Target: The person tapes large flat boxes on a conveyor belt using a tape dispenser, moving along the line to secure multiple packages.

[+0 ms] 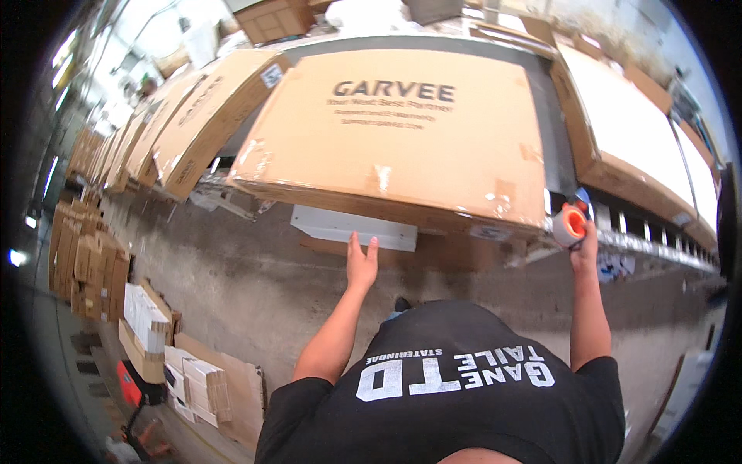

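A large brown cardboard box (386, 162) lies flat before me, with clear tape along its near edge and corners. My left hand (362, 267) is stretched out below the box's near edge, its thumb and fingers apart and nothing in it. Just beyond those fingertips is a pale metal panel (332, 226) under the box; whether they touch it I cannot tell. By the box's near right corner, my right hand (585, 246) is closed on a tape dispenser (572, 223) with an orange-cored roll and a blue part on top.
The box rests on a dark conveyor (550, 116) with a metal side rail (649, 249). More cartons stand in a row at left, such as a tilted box (209, 116). At right lies an open carton (626, 116) with a white top. Stacked cardboard (205, 383) sits on the floor at lower left.
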A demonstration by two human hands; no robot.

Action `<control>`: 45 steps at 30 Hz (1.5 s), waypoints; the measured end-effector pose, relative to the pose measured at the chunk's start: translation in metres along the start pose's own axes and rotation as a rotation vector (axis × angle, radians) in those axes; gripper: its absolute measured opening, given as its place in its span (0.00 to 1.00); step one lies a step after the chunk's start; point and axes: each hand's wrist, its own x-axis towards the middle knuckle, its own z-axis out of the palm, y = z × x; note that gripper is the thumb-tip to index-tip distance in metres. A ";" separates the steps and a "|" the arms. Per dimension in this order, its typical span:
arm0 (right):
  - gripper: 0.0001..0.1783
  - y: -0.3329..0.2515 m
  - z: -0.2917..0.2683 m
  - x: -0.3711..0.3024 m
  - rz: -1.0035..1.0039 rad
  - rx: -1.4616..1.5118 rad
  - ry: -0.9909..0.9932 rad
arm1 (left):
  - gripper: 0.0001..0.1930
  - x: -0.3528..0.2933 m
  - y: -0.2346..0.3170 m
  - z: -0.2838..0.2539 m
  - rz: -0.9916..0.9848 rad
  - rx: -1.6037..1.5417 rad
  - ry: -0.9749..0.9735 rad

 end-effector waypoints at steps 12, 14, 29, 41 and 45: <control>0.26 0.057 0.020 0.090 0.047 0.139 -0.040 | 0.34 0.137 0.050 -0.058 0.395 0.098 0.685; 0.26 0.074 0.075 0.091 0.084 0.089 -0.034 | 0.30 0.148 0.049 -0.055 0.433 0.173 0.552; 0.24 0.211 0.294 0.010 0.247 0.027 -0.068 | 0.26 0.210 0.006 -0.048 0.779 0.125 0.572; 0.27 0.207 0.303 -0.195 0.166 0.755 0.191 | 0.20 0.390 0.022 -0.183 0.488 1.163 0.149; 0.23 0.212 0.268 -0.187 0.230 0.759 0.188 | 0.35 0.271 0.090 -0.080 0.808 0.919 -0.161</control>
